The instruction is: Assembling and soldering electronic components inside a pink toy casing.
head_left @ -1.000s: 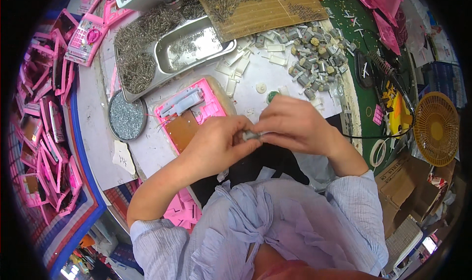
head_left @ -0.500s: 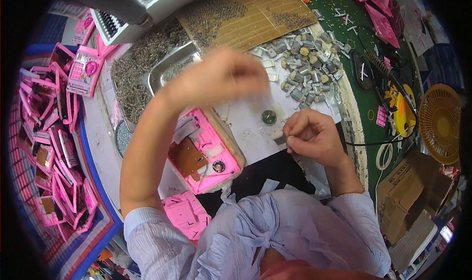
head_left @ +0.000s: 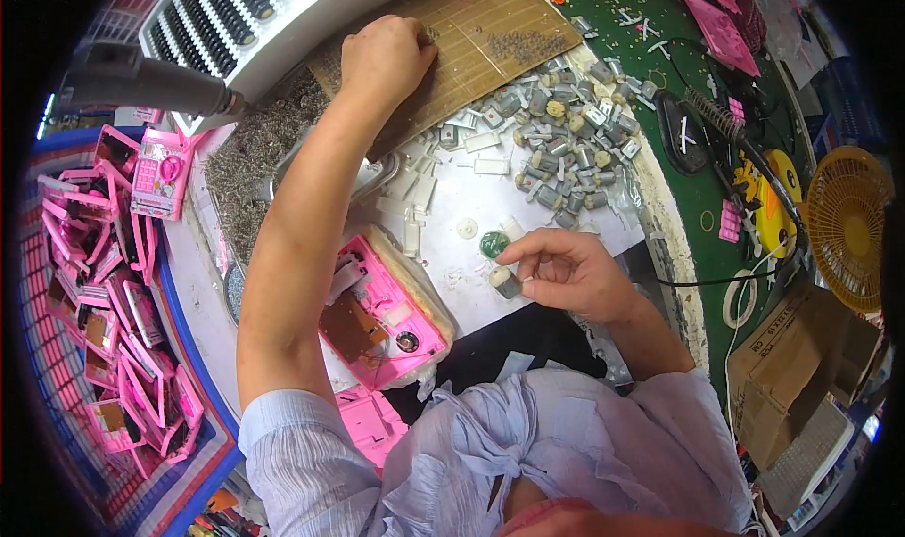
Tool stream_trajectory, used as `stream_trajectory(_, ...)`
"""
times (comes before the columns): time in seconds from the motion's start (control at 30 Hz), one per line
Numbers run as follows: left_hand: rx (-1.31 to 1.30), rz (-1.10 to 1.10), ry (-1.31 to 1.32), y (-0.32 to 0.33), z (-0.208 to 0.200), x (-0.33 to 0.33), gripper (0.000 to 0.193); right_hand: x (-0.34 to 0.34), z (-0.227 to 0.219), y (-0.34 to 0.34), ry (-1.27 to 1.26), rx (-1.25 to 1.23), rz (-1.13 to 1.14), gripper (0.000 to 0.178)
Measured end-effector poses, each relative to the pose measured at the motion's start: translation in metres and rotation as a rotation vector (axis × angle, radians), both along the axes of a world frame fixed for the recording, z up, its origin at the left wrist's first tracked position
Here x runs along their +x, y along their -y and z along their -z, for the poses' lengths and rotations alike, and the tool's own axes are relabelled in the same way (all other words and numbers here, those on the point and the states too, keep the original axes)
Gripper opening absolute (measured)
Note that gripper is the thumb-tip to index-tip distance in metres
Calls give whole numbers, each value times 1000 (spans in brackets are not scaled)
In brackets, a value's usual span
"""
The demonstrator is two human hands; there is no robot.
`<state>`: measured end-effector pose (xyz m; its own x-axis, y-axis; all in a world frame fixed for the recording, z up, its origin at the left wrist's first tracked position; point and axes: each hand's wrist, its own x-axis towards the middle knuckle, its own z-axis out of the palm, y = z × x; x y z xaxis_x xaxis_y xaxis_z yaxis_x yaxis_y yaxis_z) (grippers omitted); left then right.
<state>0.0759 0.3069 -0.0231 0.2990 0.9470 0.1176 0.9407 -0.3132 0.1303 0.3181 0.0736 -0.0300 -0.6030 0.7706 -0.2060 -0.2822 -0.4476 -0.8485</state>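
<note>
My left hand (head_left: 388,58) reaches far forward over a brown cardboard sheet (head_left: 471,30) that bears small metal bits. Its fingers are curled down against the sheet; whatever they pinch is hidden. Nearer to me, my right hand (head_left: 573,275) has its index finger stretched toward a small round green dish (head_left: 493,245), with the thumb apart from it. By its thumb a small grey motor with a cream end (head_left: 505,281) lies on the white work surface. A pink toy casing (head_left: 379,313), with a brown board and a round speaker inside, sits in a padded holder below my left forearm.
Several grey motors (head_left: 566,150) lie heaped at the right. A dark tool with a metal tip (head_left: 160,84) hangs at upper left, by a white tray of black parts (head_left: 217,18). Pink casings fill a basket (head_left: 118,320) at far left. A yellow fan (head_left: 848,226) stands far right.
My left hand has swung forward and left from above the work surface to the cardboard. My right hand's thumb and index finger have parted. The view has shifted slightly.
</note>
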Motion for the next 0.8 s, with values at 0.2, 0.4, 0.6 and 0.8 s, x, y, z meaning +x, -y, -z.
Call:
stream_trajectory(0.2, 244, 147, -7, 3, 2, 0, 21, 2, -1, -2, -2, 77, 48, 38)
stream_trajectory(0.4, -27, -2, 648, 47, -20, -22, 21, 0, -4, -12, -189, -117, 127, 49)
stream_trajectory(0.6, -691, -129, 1469, 116, -45, -33, 18, -13, 0, -14, -270, -218, 115, 50)
stream_trajectory(0.8, -752, -333, 1362, 213, -58, -68, 13, -9, -13, -8, 93, 132, 125, 50)
